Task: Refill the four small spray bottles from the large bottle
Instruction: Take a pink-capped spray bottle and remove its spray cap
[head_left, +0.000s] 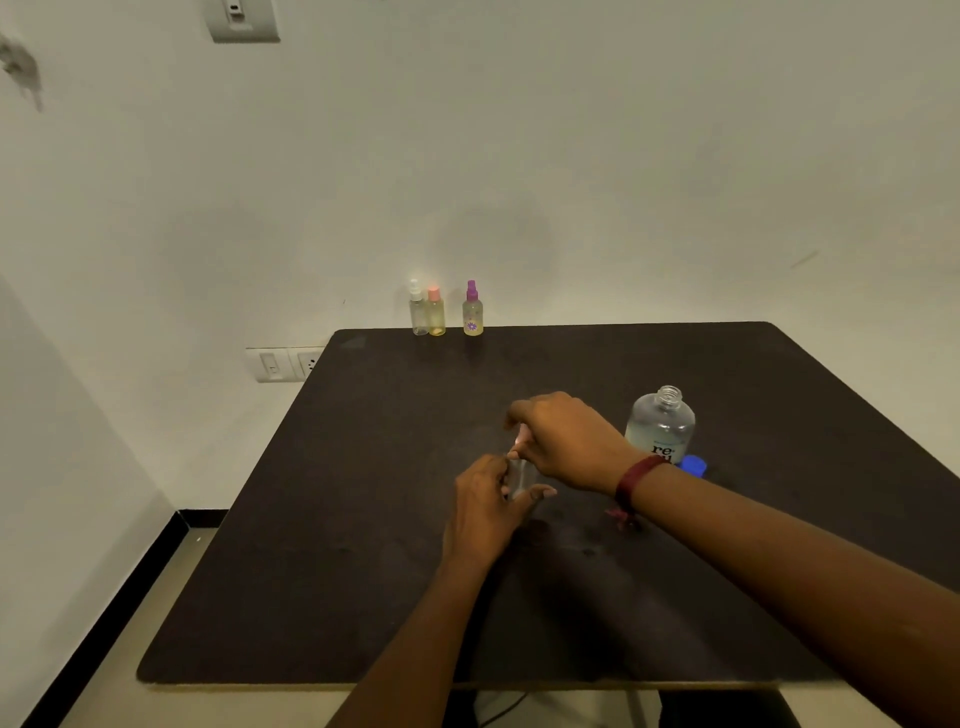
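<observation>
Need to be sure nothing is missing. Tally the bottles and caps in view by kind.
Small spray bottles: 4 (white-topped, pink-topped and purple-topped standing at the back; clear bottle gripped by the left hand, right hand pinching its top)
Large bottle: 1
Blue cap: 1
Total: 6

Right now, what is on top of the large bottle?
Nothing: the large bottle shows a bare threaded neck. A blue cap lies on the table beside its base. The wrist of the right hand covers the bottle's lower part, so its base cannot be seen.
</observation>
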